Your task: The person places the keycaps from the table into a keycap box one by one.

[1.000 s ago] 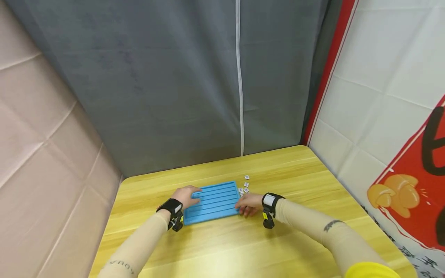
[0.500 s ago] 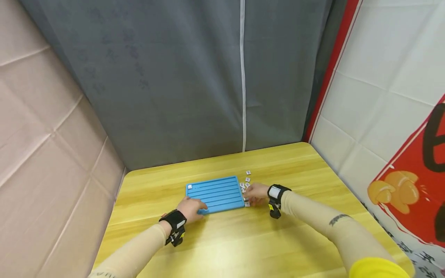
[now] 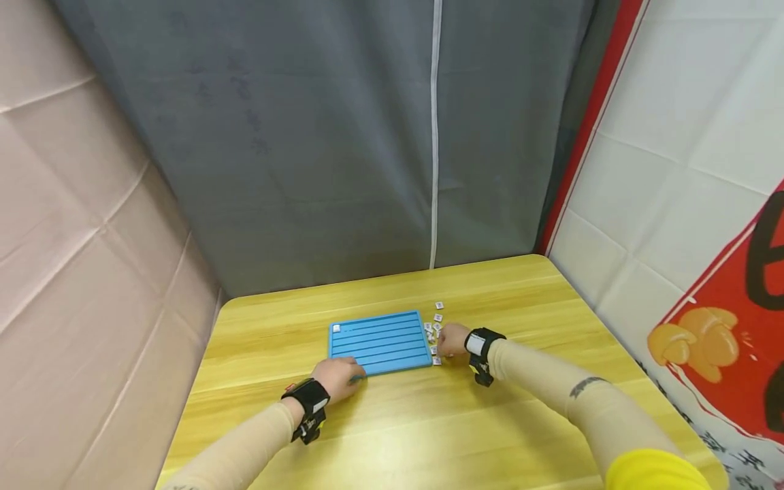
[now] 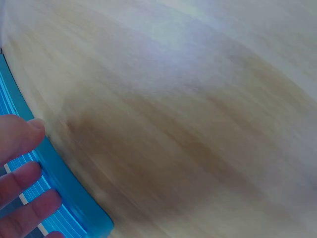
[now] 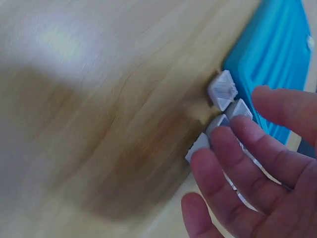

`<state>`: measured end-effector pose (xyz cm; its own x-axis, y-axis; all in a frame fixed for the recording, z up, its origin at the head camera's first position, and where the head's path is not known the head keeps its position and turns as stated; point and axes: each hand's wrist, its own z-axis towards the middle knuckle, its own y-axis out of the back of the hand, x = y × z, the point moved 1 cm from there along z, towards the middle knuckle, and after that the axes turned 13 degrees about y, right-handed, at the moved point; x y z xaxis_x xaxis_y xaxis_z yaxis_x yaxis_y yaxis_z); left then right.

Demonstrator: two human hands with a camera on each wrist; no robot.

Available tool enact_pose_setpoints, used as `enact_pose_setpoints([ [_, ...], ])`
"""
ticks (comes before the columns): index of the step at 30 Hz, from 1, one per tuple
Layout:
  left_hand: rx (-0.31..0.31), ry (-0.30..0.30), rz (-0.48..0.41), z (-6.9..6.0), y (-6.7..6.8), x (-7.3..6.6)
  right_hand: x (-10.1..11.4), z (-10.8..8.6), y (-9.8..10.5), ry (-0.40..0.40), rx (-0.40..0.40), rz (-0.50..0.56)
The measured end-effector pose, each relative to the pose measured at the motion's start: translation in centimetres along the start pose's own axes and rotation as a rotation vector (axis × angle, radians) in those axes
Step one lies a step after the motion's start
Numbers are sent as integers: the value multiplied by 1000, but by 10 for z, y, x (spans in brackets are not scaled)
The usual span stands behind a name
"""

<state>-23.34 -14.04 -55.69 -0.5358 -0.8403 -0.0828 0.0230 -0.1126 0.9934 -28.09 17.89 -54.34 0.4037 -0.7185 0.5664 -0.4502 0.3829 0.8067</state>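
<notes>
A blue ridged tray point(image 3: 382, 347) lies on the table, with one small white keycap point(image 3: 336, 328) in its far left corner. My left hand point(image 3: 337, 378) is at the tray's near left edge; in the left wrist view its thumb and fingers point(image 4: 39, 206) reach loosely over the rim, holding nothing visible. Beside the tray's right edge, several white keycaps point(image 3: 437, 361) are scattered. My right hand point(image 3: 453, 340) is over them. In the right wrist view its fingers are spread and gently bent, the tips close to a few keycaps point(image 5: 223, 90), some showing hollow undersides. Whether they touch cannot be told.
The wooden table point(image 3: 392, 435) reaches back to a grey curtain point(image 3: 318, 170). A pale cloth wall point(image 3: 92, 272) stands on the left, a white and red printed one point(image 3: 643, 190) on the right. Two loose keycaps point(image 3: 438, 312) lie farther back.
My left hand has drawn back from the tray's left side to its near edge, uncovering the corner keycap. My right hand has moved from the tray's near right corner to over the loose keycaps.
</notes>
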Motion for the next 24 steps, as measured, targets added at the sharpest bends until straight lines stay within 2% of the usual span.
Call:
enact_pose_setpoints([
  [5,-4,31,9,-1,0,2,14,3,-3,-6,35,-199],
  [11,7,60,13,-3,3,0,22,4,-10,-21,39,-329],
  [14,19,62,13,-4,4,-2,24,4,-14,-4,26,-376],
  [24,0,65,10,-5,5,-5,22,3,-19,51,-33,-469],
])
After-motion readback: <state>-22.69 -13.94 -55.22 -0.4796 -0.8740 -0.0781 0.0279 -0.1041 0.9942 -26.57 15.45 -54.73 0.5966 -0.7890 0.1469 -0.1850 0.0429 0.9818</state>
